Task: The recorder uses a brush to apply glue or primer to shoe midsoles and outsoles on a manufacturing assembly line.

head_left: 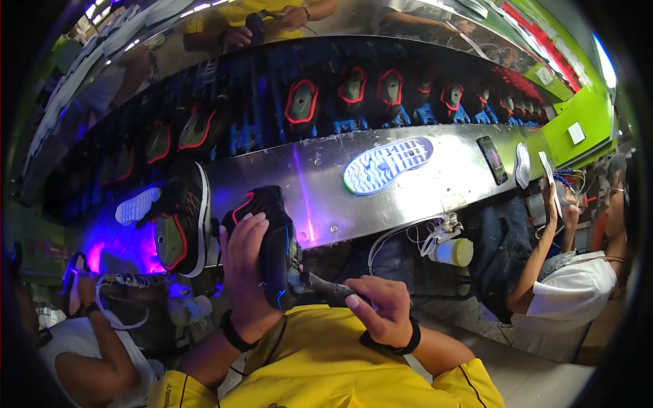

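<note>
My left hand (pixel 246 262) grips a black shoe upper (pixel 273 204) with blue and red trim, tilted on its side at the bench's near edge. In my right hand (pixel 382 309) is a dark-handled tool, seemingly a brush (pixel 330 288), its tip touching the upper's near end; the bristles are too small to make out. Left of my left hand, a black shoe with a white sole edge (pixel 203 221) stands close to another upper (pixel 170 241) with red trim. A white patterned sole (pixel 388 165) lies on the metal bench (pixel 313 177).
A line of red-edged shoe uppers (pixel 300 102) runs behind the bench. A white sole (pixel 138 206) lies at left, a phone (pixel 492 160) at right. A cup-like container (pixel 454 251) and hoses hang at the front edge. Co-workers sit at both sides; yellow-sleeved arms show beyond.
</note>
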A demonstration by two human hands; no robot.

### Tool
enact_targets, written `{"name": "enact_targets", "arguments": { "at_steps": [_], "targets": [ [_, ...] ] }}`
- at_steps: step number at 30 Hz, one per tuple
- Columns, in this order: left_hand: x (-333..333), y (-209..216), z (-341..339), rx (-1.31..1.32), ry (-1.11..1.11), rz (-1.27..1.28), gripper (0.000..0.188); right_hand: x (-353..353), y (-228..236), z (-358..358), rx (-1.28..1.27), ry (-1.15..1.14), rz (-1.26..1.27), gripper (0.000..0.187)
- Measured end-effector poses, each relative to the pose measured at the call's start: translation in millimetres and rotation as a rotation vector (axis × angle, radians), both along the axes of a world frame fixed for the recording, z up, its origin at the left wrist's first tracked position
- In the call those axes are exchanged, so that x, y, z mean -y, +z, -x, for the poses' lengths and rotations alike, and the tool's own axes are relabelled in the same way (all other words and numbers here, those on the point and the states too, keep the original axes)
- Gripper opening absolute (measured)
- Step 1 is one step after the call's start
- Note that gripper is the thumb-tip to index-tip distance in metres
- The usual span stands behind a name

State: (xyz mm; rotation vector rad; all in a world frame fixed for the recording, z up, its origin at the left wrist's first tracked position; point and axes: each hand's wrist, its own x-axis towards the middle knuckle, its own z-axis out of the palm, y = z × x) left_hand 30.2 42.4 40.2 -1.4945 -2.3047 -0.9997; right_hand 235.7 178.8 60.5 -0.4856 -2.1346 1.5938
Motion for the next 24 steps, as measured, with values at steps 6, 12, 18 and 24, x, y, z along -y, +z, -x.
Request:
{"name": "enact_targets", "arguments": {
  "at_steps": [6, 12, 18, 24],
  "targets": [
    [-22.3, 20.3, -2.4, 0.009, 0.005, 0.068, 0.079, -3.0, 17.6, -7.4, -0.032, -0.125, -0.089, 0.022],
    [-51.3, 33.5, -0.4, -0.015, -0.02, 0.117, 0.083, -22.8, 38.4, -12.1, -0.008, -0.263, -0.313, 0.019],
    [-65.1, 54.2, 23.7, 0.039, -0.068, 0.116, 0.09, -52.7, 62.6, 10.6, 0.018, -0.237, -0.498, 0.021],
    [-70.3, 68.2, 58.2, 0.155, -0.142, 0.112, 0.088, -84.9, 56.3, 51.2, -0.091, -0.146, -0.456, 0.02]
  ]
}}
